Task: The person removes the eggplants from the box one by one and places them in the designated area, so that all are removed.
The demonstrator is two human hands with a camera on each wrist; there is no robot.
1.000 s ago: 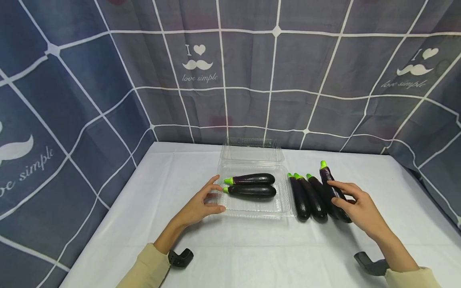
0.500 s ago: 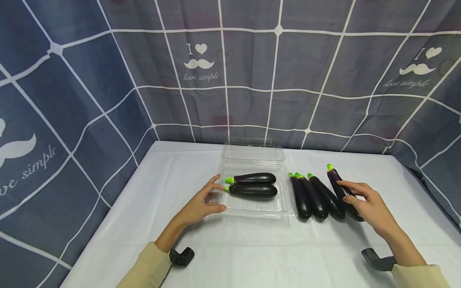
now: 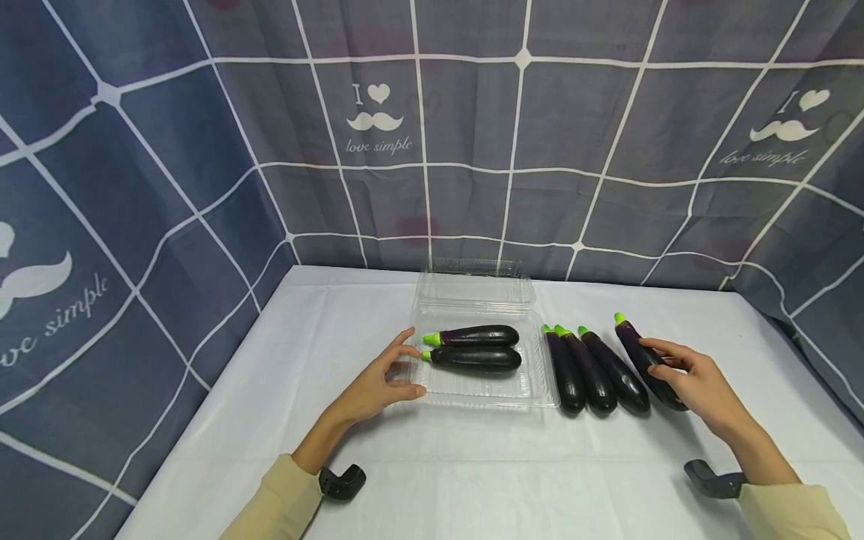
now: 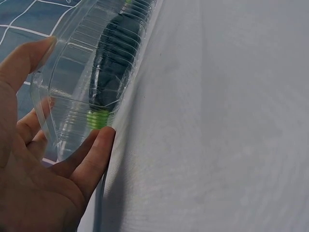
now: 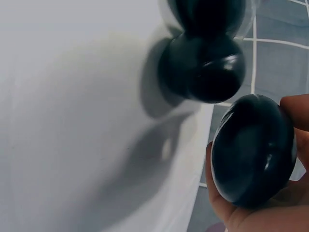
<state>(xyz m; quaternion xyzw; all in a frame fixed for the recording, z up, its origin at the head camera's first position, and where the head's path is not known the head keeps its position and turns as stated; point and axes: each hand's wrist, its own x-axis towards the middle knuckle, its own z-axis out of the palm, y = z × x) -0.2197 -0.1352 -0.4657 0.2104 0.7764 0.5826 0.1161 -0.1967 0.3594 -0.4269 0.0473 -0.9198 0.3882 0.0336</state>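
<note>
In the head view my left hand (image 3: pixel 371 386) holds the left end of a clear plastic clamshell container (image 3: pixel 466 388), thumb at the near corner and fingers along its side. The left wrist view shows the thumb at the rim of the container (image 4: pixel 72 67). Two eggplants (image 3: pixel 475 358) lie side by side in it, green stems pointing left. Over to the right, my right hand (image 3: pixel 695 382) grips another eggplant (image 3: pixel 637 349) between thumb and fingers, stem pointing away. The rounded end of this eggplant (image 5: pixel 253 154) fills the grip in the right wrist view.
Three more eggplants (image 3: pixel 594 375) lie in a row between the container and my right hand. The container's lid (image 3: pixel 472 285) is folded back toward the curtain (image 3: pixel 466 202). A white cloth (image 3: pixel 499 465) covers the table.
My right hand has moved right with its eggplant, opening a gap between it and the row of three. The left hand stays at the container.
</note>
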